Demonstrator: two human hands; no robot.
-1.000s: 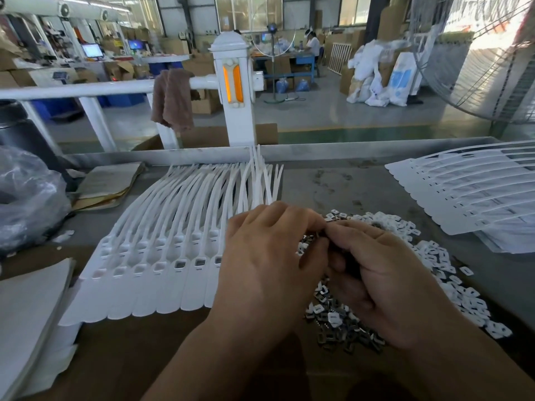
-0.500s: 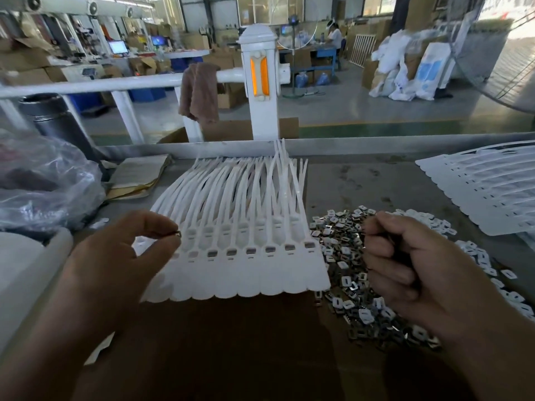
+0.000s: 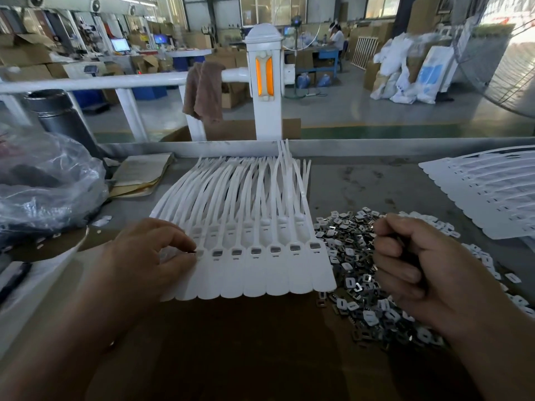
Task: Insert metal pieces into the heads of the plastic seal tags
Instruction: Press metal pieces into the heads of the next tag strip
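A row of white plastic seal tags (image 3: 260, 256) lies fanned out on the table in front of me, heads in a line, tails pointing away. Several heads on the right show a metal piece in their slot. My left hand (image 3: 150, 256) pinches a small metal piece (image 3: 193, 251) between thumb and forefinger, right at the head of a tag near the row's left end. A heap of metal pieces (image 3: 356, 264) mixed with small white caps lies right of the tags. Above that heap my right hand (image 3: 405, 270) is curled into a fist around several dark metal pieces.
A second sheet of white tags (image 3: 486, 195) lies at the far right. A crumpled clear plastic bag (image 3: 43, 186) and a stack of papers (image 3: 139, 178) sit at the left. A metal rail (image 3: 376, 146) bounds the table's far edge; a white fence post (image 3: 265, 82) stands behind.
My left hand has come down and right from above the table to the tag row, bringing its metal piece to a tag head. My right fist has stayed over the heap.
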